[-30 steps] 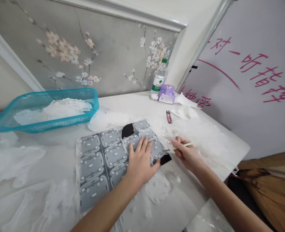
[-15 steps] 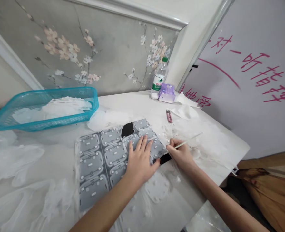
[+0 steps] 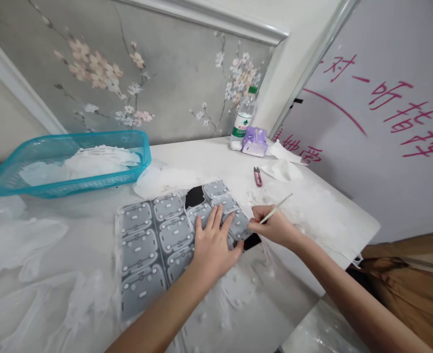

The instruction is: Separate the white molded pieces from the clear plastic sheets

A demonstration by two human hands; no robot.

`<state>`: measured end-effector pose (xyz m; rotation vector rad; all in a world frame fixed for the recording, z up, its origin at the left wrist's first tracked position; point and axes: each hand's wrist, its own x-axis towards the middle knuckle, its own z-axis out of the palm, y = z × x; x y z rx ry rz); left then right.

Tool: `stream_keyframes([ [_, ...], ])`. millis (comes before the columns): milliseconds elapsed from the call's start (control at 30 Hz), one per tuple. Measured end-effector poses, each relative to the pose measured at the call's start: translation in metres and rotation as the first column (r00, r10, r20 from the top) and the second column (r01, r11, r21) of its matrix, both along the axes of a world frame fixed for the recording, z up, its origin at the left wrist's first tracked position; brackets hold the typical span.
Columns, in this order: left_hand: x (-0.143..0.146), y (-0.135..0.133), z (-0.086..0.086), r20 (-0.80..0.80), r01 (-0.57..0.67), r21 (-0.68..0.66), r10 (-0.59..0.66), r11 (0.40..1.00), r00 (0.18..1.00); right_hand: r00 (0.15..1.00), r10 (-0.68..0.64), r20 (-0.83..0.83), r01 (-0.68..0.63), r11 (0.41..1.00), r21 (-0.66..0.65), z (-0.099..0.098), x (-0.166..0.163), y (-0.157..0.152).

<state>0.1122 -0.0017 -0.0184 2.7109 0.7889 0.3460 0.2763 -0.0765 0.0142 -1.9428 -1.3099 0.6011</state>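
A grey sheet of several rounded rectangular panels with white dots lies on the white table. Fingers spread, my left hand presses flat on it. My right hand pinches a thin pale stick at the sheet's right edge; the stick's lower tip is hidden by the fingers. Black patches show where panels are gone from the sheet, one at the top and one beside my left thumb. A loose translucent panel rests just below the sheet.
Behind the sheet stands a turquoise basket holding white pieces. Small red-handled snips, a water bottle and a purple tissue pack are farther back. Crumpled clear film covers the left side; white scraps lie right.
My right hand has shifted slightly up and left along the sheet's edge, and the stick now stands at a steeper tilt. My left hand stays in place.
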Motion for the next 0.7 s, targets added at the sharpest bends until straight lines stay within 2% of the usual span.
stream_keyframes([
  [167,0.0,0.0,0.0,-0.006,0.003,0.011,-0.003,1.0,1.0,0.997,0.073,0.005,-0.073,0.997,-0.002,0.003,0.001,-0.001],
  [500,-0.002,0.0,0.001,0.007,0.018,0.013,-0.018,1.0,1.0,0.987,0.049,-0.152,-0.044,0.998,0.038,-0.009,0.016,0.0],
  [700,-0.002,0.0,0.001,-0.005,0.02,0.025,-0.019,1.0,1.0,0.988,0.046,-0.149,-0.041,0.999,0.035,-0.006,0.022,0.0],
])
